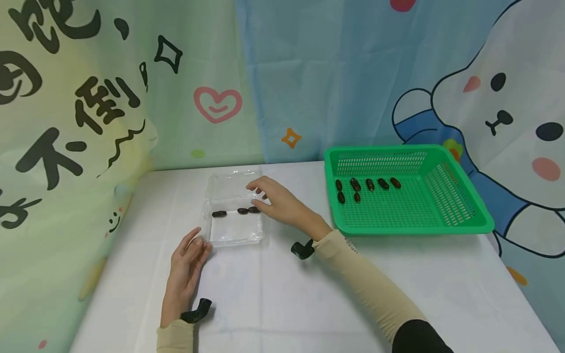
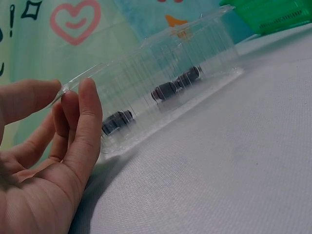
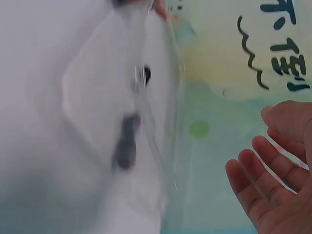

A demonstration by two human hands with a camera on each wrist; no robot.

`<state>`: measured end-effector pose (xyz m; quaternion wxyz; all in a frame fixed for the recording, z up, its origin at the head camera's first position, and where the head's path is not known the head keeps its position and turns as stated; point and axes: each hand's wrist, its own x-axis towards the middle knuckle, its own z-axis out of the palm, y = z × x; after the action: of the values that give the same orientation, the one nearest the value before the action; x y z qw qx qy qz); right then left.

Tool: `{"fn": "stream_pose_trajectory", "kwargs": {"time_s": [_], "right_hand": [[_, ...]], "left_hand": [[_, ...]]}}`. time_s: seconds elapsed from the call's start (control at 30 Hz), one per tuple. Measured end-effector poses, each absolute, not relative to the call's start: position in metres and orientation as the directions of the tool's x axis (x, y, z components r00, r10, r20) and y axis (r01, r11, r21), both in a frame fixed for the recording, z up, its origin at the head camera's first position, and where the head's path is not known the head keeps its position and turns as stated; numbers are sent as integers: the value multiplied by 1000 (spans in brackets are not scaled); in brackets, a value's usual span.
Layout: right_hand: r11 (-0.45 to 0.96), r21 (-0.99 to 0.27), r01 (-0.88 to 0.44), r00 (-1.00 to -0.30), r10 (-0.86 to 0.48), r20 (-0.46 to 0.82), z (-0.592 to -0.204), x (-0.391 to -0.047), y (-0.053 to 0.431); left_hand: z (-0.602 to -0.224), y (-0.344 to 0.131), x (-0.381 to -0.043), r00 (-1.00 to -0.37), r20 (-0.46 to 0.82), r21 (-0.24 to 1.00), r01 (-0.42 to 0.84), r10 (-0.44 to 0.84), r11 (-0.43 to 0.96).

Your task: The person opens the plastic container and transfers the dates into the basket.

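Observation:
A clear plastic box [image 1: 236,230] stands on the table with its lid hinged back. Inside are three small dark brown oval, date-like pieces [image 1: 219,214], two of them end to end at the right. At the box's near left corner my left hand [image 1: 187,269] pinches the rim between thumb and fingers, plainest in the left wrist view. My right hand [image 1: 282,201] hovers over the right side of the box, fingers loosely bent and apart. Nothing is between its fingers [image 3: 265,175] in the right wrist view.
A green plastic basket [image 1: 410,230] stands at the right rear of the table, with several of the same dark pieces [image 1: 383,184] in its left half. White cloth [image 1: 282,294] covers the table. Printed curtains [image 1: 291,73] hang behind and along the left side.

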<state>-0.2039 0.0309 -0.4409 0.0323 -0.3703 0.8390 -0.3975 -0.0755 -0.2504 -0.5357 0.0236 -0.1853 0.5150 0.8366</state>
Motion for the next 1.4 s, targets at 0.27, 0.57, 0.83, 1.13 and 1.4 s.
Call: {"fn": "stream_pose_trajectory", "kwargs": {"time_s": [0.27, 0.57, 0.83, 1.13, 1.4], "right_hand": [[397, -751, -527, -732, -661, 164, -460, -194, -14], [547, -674, -497, -768, -638, 49, -477, -183, -53], [606, -655, -452, -828, -558, 55, -486, -177, -73], [652, -668, -358, -876, -483, -2, -493, -175, -81], [641, -704, -306, -888, -458, -31, -497, -180, -87]], "left_hand": [[-536, -249, -78, -941, -303, 864, -204, -152, -460], [-538, -249, -75, -935, -318, 851, -208, -158, -482], [-538, -249, -75, -938, -309, 849, -197, -158, -490], [-538, -248, -75, -944, -291, 853, -181, -158, -489], [-537, -248, -77, -936, -316, 849, -207, -154, -487]]}}
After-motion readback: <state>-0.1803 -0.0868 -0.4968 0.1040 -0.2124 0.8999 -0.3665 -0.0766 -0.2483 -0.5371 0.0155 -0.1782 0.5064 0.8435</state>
